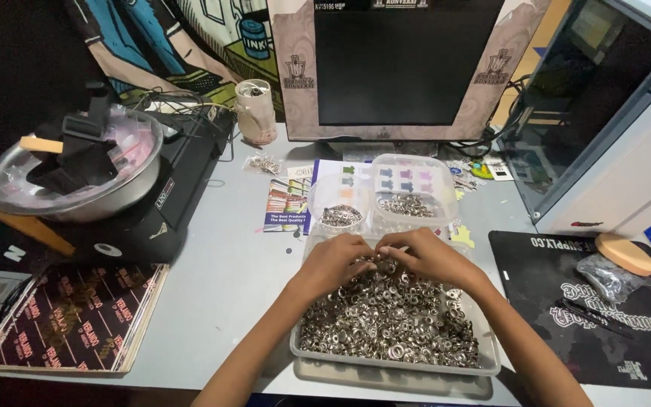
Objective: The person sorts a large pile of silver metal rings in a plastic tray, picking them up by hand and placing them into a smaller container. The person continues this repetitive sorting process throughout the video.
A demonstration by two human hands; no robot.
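Note:
A clear plastic tray in front of me is heaped with several small silver metal rings. Both of my hands meet over its far end. My left hand and my right hand have their fingertips pinched together on a few rings between them. Behind the tray stand two clear tubs: a small one with a few rings, and a larger one with more rings.
A monitor stands at the back, a computer case at right. A steel bowl of dark items sits on a black device at left. A black mat carries a round wooden disc, a bagged item and pens. A stack of printed cards lies front left.

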